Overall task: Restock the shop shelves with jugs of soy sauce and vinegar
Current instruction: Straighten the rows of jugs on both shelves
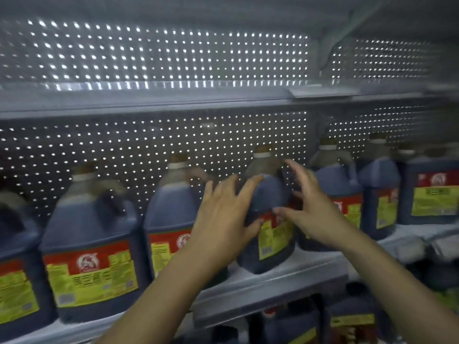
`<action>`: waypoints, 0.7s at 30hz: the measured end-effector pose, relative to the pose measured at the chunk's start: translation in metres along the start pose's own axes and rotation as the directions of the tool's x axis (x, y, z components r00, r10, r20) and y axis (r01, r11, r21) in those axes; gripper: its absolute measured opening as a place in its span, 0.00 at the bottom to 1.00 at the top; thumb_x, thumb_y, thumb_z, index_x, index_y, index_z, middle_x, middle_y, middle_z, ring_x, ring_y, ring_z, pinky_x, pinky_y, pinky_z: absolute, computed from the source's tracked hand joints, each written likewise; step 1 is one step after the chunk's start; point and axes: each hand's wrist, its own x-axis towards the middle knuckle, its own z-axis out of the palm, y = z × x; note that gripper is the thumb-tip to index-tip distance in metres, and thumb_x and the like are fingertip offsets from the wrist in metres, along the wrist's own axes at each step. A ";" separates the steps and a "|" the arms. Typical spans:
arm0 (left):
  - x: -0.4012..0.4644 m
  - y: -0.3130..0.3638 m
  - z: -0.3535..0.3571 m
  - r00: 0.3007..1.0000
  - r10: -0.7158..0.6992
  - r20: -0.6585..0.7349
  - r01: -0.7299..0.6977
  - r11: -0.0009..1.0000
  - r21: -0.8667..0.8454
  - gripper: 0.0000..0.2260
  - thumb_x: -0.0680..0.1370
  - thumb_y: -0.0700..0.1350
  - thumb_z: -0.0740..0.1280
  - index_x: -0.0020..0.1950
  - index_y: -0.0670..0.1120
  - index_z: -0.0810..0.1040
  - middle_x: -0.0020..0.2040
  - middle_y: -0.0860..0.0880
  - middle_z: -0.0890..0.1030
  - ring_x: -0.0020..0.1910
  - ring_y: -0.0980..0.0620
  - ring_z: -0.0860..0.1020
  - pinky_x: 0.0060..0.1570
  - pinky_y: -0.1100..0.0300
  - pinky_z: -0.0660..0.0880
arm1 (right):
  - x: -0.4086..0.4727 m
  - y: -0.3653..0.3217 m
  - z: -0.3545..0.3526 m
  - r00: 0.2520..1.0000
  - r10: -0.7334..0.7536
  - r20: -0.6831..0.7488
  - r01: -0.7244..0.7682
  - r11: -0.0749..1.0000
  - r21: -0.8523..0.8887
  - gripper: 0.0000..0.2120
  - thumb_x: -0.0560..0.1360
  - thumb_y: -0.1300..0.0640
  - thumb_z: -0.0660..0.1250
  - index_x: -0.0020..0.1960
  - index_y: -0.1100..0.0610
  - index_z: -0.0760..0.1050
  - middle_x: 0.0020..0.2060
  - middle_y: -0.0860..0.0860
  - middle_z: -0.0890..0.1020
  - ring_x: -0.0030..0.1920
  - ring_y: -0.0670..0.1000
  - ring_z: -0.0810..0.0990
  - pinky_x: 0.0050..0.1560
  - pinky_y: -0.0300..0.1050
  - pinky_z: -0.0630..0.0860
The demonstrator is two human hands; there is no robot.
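Note:
A dark soy sauce jug (269, 192) with a red and yellow label stands on the grey middle shelf (273, 276), turned at an angle. My left hand (223, 217) lies flat against its left side, fingers spread over the shoulder and thumb near the label. My right hand (308, 207) hovers at its right side with fingers apart, close to the jug; whether it touches is unclear. Left of it stand two jugs (92, 247) facing forward, and the nearer one (171, 214) is partly hidden by my left hand.
More jugs (380, 192) fill the shelf to the right. The upper shelf (173, 100) holds nothing in view. A perforated back panel (149, 142) closes the rear. Further jugs (347, 319) sit on the shelf below.

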 end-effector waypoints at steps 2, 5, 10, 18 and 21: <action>0.013 0.006 0.009 0.999 -0.021 0.050 0.020 0.999 0.028 0.38 0.74 0.63 0.70 0.79 0.60 0.54 0.68 0.48 0.72 0.67 0.44 0.73 0.71 0.44 0.65 | 0.015 0.011 -0.007 0.984 0.034 0.177 -0.034 0.999 -0.005 0.50 0.71 0.61 0.80 0.79 0.38 0.52 0.76 0.46 0.64 0.73 0.43 0.68 0.73 0.45 0.70; 0.023 0.010 0.019 0.995 -0.073 0.062 0.069 0.996 0.063 0.40 0.73 0.63 0.71 0.79 0.62 0.52 0.67 0.49 0.70 0.64 0.45 0.75 0.65 0.48 0.67 | 0.034 0.019 -0.012 0.949 0.015 0.315 -0.045 0.995 0.087 0.47 0.70 0.58 0.82 0.76 0.36 0.56 0.73 0.47 0.72 0.68 0.45 0.77 0.66 0.50 0.79; 0.019 0.008 0.015 0.988 -0.131 0.081 0.126 0.990 0.065 0.39 0.74 0.62 0.71 0.80 0.65 0.53 0.68 0.53 0.71 0.64 0.48 0.72 0.69 0.49 0.61 | 0.030 0.032 -0.006 0.974 -0.047 0.222 0.034 0.998 0.059 0.51 0.67 0.50 0.83 0.80 0.39 0.55 0.69 0.44 0.71 0.69 0.44 0.73 0.67 0.43 0.75; 0.006 0.012 0.000 0.978 -0.168 0.122 0.159 0.984 0.076 0.43 0.76 0.53 0.73 0.81 0.67 0.47 0.74 0.53 0.70 0.76 0.50 0.65 0.78 0.49 0.48 | 0.005 0.023 0.023 0.985 -0.173 -0.001 0.172 0.981 -0.089 0.54 0.67 0.35 0.78 0.81 0.39 0.48 0.70 0.46 0.63 0.71 0.51 0.66 0.66 0.50 0.73; 0.003 0.010 0.001 0.977 -0.170 0.132 0.164 0.985 0.061 0.44 0.76 0.52 0.73 0.81 0.67 0.47 0.74 0.53 0.69 0.75 0.50 0.65 0.80 0.47 0.46 | 0.003 0.030 0.014 0.979 -0.193 0.066 0.194 0.981 -0.013 0.50 0.69 0.37 0.76 0.80 0.32 0.47 0.70 0.44 0.63 0.71 0.50 0.67 0.67 0.54 0.75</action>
